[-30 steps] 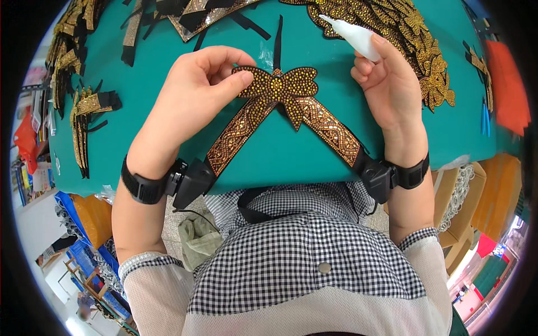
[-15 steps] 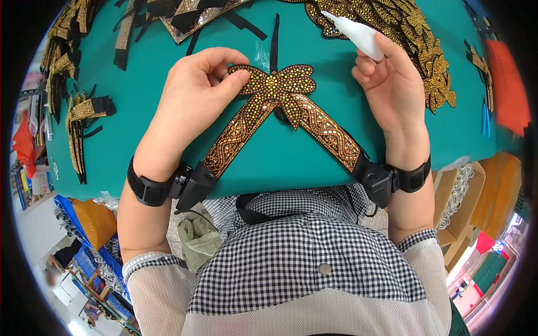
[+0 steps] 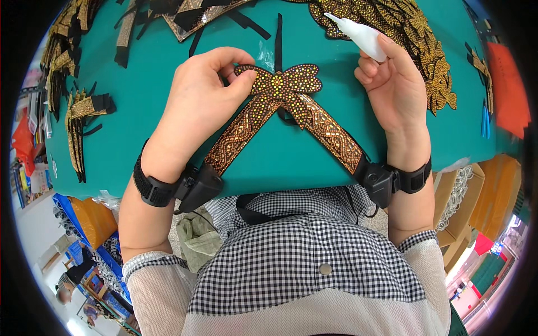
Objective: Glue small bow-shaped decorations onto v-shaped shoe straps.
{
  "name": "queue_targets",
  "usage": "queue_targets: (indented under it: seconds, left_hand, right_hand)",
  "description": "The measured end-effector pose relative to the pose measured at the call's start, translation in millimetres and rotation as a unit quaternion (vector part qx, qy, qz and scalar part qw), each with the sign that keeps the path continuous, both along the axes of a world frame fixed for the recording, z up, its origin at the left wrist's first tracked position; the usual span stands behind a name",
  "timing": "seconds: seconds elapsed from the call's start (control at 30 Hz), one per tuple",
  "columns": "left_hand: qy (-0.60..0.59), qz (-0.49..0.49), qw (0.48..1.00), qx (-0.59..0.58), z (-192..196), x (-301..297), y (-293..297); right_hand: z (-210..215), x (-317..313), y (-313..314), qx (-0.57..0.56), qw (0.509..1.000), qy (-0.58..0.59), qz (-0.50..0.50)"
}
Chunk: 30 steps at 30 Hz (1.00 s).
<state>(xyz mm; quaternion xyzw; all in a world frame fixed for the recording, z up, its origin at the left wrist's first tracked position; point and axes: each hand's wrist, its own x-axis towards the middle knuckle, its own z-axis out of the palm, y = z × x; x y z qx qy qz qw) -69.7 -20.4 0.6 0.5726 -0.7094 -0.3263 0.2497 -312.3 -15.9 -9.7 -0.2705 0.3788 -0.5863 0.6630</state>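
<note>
A gold-beaded bow with two long beaded tails lies on the teal table, tails spreading toward me. My left hand pinches the bow's left wing between thumb and fingers. My right hand is raised to the right of the bow and grips a white squeeze bottle, nozzle pointing up and left. A thin black strap runs away from the bow's centre. Both wrists wear black bands with small devices.
A large heap of gold beaded pieces lies at the far right. More beaded trims with black straps lie along the left edge and at the far side. Cardboard boxes stand at the right, blue crates at the lower left.
My left hand's fingers have closed further onto the bow's left wing. My right hand with the bottle has stayed almost still.
</note>
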Motion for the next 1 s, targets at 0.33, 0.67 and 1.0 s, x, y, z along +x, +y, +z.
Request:
queue_targets:
  seconds: [0.33,0.67,1.0]
  left_hand:
    - [0.017,-0.012,1.0,-0.011,2.0,-3.2,4.2]
    - [0.004,-0.021,0.999,-0.038,-2.3,-2.4,1.3]
    - [-0.002,-0.026,0.999,-0.047,-2.4,0.1,2.0]
  right_hand:
    - [1.4,0.5,0.9,-0.009,1.0,-0.021,0.014]
    - [2.0,2.5,1.6,-0.02,0.996,-0.041,0.077]
    - [2.4,1.5,1.7,-0.02,0.997,-0.029,0.062]
